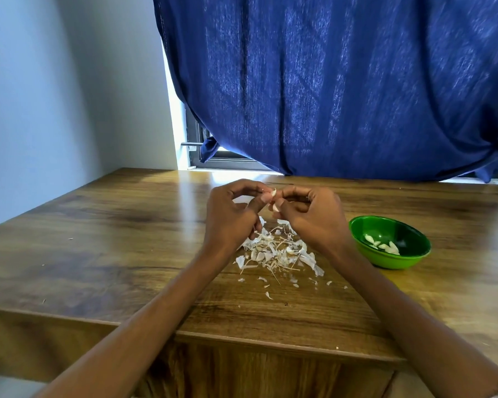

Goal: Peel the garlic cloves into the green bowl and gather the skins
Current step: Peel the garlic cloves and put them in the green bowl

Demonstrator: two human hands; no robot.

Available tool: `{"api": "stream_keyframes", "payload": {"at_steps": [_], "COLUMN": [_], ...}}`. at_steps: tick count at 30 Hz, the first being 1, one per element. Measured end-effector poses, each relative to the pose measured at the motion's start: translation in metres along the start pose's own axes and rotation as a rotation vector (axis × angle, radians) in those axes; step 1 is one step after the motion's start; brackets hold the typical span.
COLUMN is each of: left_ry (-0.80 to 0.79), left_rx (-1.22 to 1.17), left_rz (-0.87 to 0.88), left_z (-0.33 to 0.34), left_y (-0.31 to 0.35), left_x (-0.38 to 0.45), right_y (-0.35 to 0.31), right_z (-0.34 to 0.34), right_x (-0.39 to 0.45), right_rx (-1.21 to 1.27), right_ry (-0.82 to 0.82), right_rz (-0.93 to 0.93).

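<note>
I have one garlic clove [273, 196] up off the bench [98, 254], caught between both hands at the far side of the skin pile. My left hand [230, 219] pinches it from the left with thumb and forefinger, and my right hand [314, 219] pinches it from the right, so each grip is clamped on the same small clove, thumbs nearly touching. The clove shows as a pale sliver between my fingertips, its long axis running roughly up and down, with a curl of white skin standing at its top end; how much skin is left on it I cannot tell, because my fingers cover most of it. Directly under my hands and toward me lies the loose heap of skins [276, 251], papery flakes and thin stalk fibres, with smaller scraps strewn nearer the bench edge. The green bowl [391, 261] sits on the bench to my right, near my right wrist and apart from the heap, and holds a few peeled cloves [383, 244] on its bottom. That is the relation that counts: the bowl lies to the right and a little toward me from the clove, so my right hand is much the nearer one to carry it over. I judge the peeling partly done, with the skins not yet gathered.
</note>
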State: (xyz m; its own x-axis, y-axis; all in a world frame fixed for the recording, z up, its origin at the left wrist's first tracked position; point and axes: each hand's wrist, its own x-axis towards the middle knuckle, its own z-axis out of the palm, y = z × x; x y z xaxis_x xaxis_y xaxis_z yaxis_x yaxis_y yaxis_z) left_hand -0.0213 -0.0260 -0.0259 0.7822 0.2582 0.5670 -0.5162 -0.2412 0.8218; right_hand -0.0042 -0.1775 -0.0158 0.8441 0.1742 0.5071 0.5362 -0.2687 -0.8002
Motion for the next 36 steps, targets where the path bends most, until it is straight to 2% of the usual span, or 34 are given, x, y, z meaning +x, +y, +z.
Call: {"api": "stream_keyframes", "payload": {"at_steps": [17,20,27,32,36], "left_ry": [-0.059,-0.05,-0.107,-0.102,-0.115], "left_rx": [0.075,0.156,0.243,0.222,0.228], "left_rz": [-0.03,-0.004,0.062,0.119,0.288], "left_z": [-0.001,0.0,0.003,0.003,0.005], "left_y": [-0.008,-0.009,-0.012,-0.01,-0.005], "left_x": [0.001,0.001,0.002,0.001,-0.004], "right_y": [0.006,0.003,-0.005,-0.009,-0.011], "right_z": [-0.003,-0.003,-0.003,-0.007,-0.009], "right_x": [0.003,0.002,-0.003,-0.004,-0.003], "right_rx": [-0.135,-0.031,-0.05,0.229,0.459], "right_ry": [-0.116,-0.088,-0.003,-0.042,-0.07], "right_rz": [0.04,0.098,0.021,0.17,0.32]}}
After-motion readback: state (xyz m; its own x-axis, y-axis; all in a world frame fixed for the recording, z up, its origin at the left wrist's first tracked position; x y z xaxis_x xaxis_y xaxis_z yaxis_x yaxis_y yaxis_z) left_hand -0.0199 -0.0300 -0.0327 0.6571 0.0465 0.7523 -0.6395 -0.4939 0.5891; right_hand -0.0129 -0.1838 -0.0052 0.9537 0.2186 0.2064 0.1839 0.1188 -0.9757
